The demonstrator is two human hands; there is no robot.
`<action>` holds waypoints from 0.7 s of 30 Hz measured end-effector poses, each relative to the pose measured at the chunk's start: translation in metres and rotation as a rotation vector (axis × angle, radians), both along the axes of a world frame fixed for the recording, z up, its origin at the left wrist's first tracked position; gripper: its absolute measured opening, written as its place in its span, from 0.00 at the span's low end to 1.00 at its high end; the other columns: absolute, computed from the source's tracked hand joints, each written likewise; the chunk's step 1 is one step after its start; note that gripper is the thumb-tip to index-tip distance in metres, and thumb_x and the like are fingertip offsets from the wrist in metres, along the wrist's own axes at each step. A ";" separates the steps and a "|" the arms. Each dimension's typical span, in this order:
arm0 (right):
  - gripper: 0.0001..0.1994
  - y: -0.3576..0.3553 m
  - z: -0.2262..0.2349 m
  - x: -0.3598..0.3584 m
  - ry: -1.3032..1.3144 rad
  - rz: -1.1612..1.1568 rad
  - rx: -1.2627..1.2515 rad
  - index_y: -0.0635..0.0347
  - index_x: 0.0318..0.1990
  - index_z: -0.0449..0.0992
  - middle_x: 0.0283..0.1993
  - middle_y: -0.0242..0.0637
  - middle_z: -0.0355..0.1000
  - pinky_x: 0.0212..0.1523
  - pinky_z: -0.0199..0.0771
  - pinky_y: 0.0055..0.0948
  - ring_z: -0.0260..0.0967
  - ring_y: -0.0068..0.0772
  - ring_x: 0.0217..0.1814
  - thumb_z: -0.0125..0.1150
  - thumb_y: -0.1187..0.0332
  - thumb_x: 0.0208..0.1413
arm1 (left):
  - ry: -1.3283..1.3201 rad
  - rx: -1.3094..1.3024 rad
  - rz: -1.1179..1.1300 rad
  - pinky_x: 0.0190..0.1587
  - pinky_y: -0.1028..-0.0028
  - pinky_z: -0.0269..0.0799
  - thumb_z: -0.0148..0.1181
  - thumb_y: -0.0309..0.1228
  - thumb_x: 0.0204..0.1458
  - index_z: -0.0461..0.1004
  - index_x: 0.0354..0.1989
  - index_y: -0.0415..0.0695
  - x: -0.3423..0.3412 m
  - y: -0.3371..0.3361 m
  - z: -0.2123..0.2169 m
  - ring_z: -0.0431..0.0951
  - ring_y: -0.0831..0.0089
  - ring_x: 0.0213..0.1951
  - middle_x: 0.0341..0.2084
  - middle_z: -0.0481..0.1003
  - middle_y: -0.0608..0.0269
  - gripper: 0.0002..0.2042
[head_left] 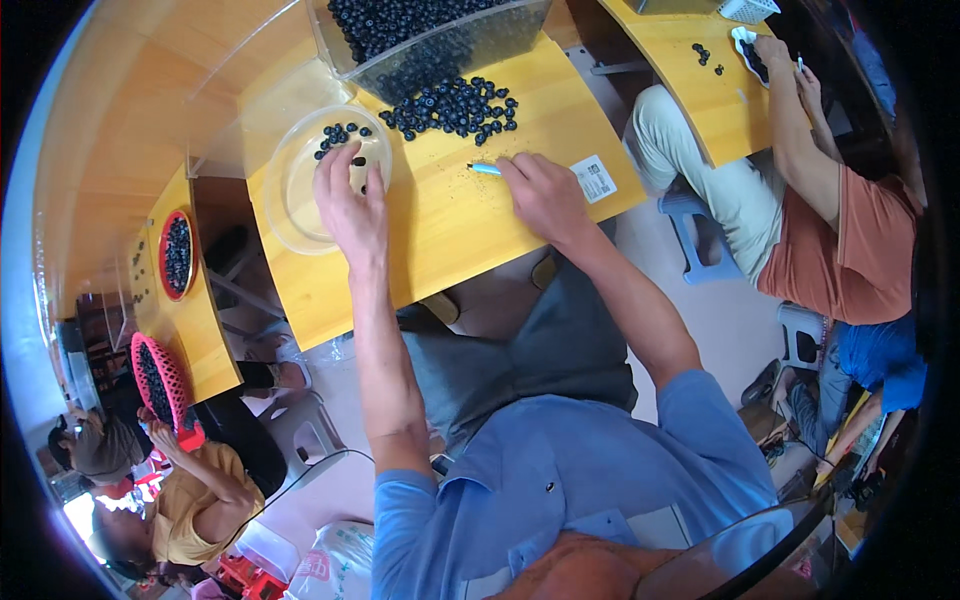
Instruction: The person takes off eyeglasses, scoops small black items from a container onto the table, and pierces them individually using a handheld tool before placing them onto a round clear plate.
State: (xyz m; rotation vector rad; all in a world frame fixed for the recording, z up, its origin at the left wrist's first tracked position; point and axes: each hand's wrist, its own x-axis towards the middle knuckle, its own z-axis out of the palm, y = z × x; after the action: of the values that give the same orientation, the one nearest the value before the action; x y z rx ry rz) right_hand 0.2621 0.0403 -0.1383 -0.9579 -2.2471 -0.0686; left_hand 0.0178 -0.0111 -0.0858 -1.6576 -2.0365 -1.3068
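Note:
My left hand [353, 215] reaches over the rim of a round clear plastic tub [283, 205], fingers apart. Several dark blue-black, berry-like balls [338, 137] lie inside by my fingertips; a couple show in the gap beside my thumb. Closed round a slim light-blue pen-like tool [484, 169], my right hand [548, 197] rests low over the yellow tabletop [440, 215]. The tool's dark tip points left. Beyond the tool is a loose heap of the same dark balls [455, 108]. Whether they are berries or beads, I cannot tell.
A big clear bin [450, 55] full of dark balls stands behind the heap. A white printed label [594, 178] lies at the table's right. Co-workers sit at side tables, with a red-rimmed bowl [163, 250] and pink basket [180, 385] to the left and a blue stool [694, 240] to the right.

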 end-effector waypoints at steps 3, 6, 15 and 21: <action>0.08 0.001 0.000 0.001 0.001 0.000 -0.001 0.59 0.37 0.77 0.30 0.32 0.68 0.32 0.77 0.34 0.74 0.32 0.35 0.60 0.72 0.48 | 0.299 -0.142 -0.195 0.61 0.58 0.65 0.68 0.21 0.48 0.80 0.45 0.47 -0.002 0.025 0.011 0.78 0.64 0.51 0.45 0.80 0.63 0.15; 0.08 0.001 -0.002 0.001 0.006 0.012 0.000 0.59 0.37 0.77 0.30 0.32 0.68 0.33 0.77 0.34 0.73 0.33 0.34 0.60 0.72 0.48 | 0.586 -0.262 -0.216 0.68 0.55 0.59 0.64 0.24 0.52 0.80 0.38 0.48 0.005 0.048 0.009 0.78 0.68 0.48 0.37 0.79 0.66 0.07; 0.06 0.001 -0.003 0.001 0.025 0.010 0.002 0.58 0.37 0.77 0.31 0.32 0.68 0.33 0.77 0.35 0.74 0.33 0.35 0.59 0.72 0.50 | 0.761 -0.460 -0.237 0.69 0.52 0.61 0.60 0.26 0.55 0.81 0.33 0.46 0.012 0.058 0.002 0.82 0.65 0.40 0.33 0.80 0.64 0.04; 0.06 0.003 -0.008 0.003 0.026 0.017 0.001 0.58 0.36 0.77 0.32 0.32 0.69 0.33 0.77 0.35 0.74 0.34 0.35 0.59 0.71 0.51 | -0.382 -0.264 -0.345 0.43 0.74 0.76 0.63 0.20 0.55 0.83 0.43 0.38 0.048 0.027 0.005 0.80 0.74 0.35 0.35 0.79 0.62 0.09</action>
State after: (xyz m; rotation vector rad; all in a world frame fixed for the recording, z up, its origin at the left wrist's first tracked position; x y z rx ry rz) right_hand 0.2647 0.0436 -0.1459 -0.9342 -2.2305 -0.0501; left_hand 0.0660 0.0161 -0.0804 -2.0861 -2.2909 -1.6309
